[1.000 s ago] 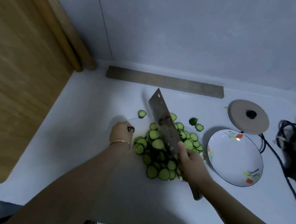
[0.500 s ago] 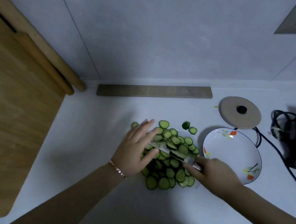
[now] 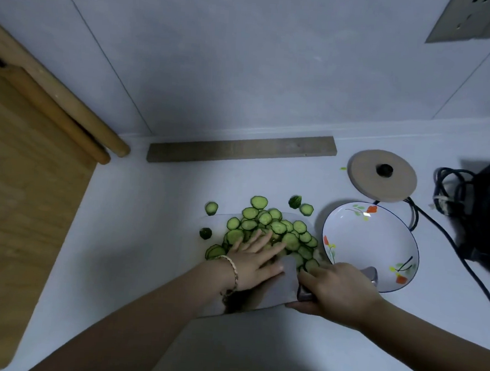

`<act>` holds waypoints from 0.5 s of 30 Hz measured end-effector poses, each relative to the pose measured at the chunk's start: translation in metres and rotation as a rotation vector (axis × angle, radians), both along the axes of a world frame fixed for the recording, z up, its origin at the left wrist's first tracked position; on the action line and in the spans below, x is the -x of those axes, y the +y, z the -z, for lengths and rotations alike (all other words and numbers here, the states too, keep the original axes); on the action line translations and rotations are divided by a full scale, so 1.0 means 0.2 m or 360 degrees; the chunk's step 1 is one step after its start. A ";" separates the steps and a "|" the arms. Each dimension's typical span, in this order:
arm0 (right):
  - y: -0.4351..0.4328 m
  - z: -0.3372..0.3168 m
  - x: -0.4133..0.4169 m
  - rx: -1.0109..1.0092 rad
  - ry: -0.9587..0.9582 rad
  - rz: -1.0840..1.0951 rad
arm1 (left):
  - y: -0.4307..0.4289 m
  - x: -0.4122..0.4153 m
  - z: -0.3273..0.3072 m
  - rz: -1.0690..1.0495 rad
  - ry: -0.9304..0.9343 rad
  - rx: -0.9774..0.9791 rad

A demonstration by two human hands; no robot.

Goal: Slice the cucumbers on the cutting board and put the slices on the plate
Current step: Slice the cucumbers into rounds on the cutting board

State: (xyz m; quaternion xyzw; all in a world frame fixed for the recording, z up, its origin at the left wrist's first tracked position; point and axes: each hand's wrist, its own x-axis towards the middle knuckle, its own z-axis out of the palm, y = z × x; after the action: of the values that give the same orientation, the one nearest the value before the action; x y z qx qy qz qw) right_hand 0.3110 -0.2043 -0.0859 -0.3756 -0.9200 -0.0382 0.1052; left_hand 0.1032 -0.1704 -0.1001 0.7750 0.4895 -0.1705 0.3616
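Cucumber slices (image 3: pixel 275 230) lie heaped on the cutting board (image 3: pixel 217 222); none are on the plate (image 3: pixel 371 250) just beside it. A second ago your cleaver (image 3: pixel 278 285) stood upright. Now it lies flat against the heap, with your right hand (image 3: pixel 337 291) clamped on its handle and your left hand (image 3: pixel 251 257) pressing slices toward it, fingers straight. Slicing appears finished and transfer is beginning. The counter (image 3: pixel 149 222) is white, with a wooden strip (image 3: pixel 240 149) at the foot of the grey tiled wall (image 3: pixel 273 72).

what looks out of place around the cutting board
Several stray slices and a dark end piece lie on the counter past the far edge of the cutting board, not on the plate.
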 end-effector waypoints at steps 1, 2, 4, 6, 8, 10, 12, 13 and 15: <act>0.00 0.00 -0.02 0.0001 0.0018 -0.0025 | 0.02 0.01 0.02 -0.0033 -0.0007 -0.0011; 0.01 0.00 -0.04 -0.0008 0.0033 -0.0034 | 0.04 0.02 0.04 -0.0077 -0.0017 -0.0029; 0.02 -0.01 -0.09 -0.0039 0.0045 -0.0034 | 0.07 0.03 0.06 -0.0179 -0.0021 -0.0083; 0.03 -0.02 -0.16 -0.0060 0.0028 -0.0032 | 0.10 0.05 0.08 -0.0235 0.0001 -0.0136; 0.03 -0.05 -0.23 -0.0062 -0.0031 0.0001 | 0.12 0.06 0.09 -0.0308 -0.0029 -0.0177; 0.03 -0.07 -0.30 -0.0004 -0.0097 0.0083 | 0.13 0.05 0.07 -0.0508 -0.0227 -0.0269; 0.00 -0.08 -0.36 0.0089 -0.0105 0.0248 | 0.13 0.04 0.03 -0.0710 -0.0412 -0.0460; -0.02 -0.08 -0.37 0.0142 -0.0092 0.0369 | 0.13 0.05 0.00 -0.0779 -0.0425 -0.0553; -0.07 -0.09 -0.39 0.0252 -0.0085 0.0608 | 0.11 0.06 -0.04 -0.0945 -0.0395 -0.0695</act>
State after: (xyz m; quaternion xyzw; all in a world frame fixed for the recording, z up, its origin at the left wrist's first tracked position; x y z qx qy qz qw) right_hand 0.3894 -0.2181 -0.0685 -0.5493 -0.8345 0.0050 0.0419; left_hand 0.0910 -0.1486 -0.0918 0.6730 0.6698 0.1450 0.2781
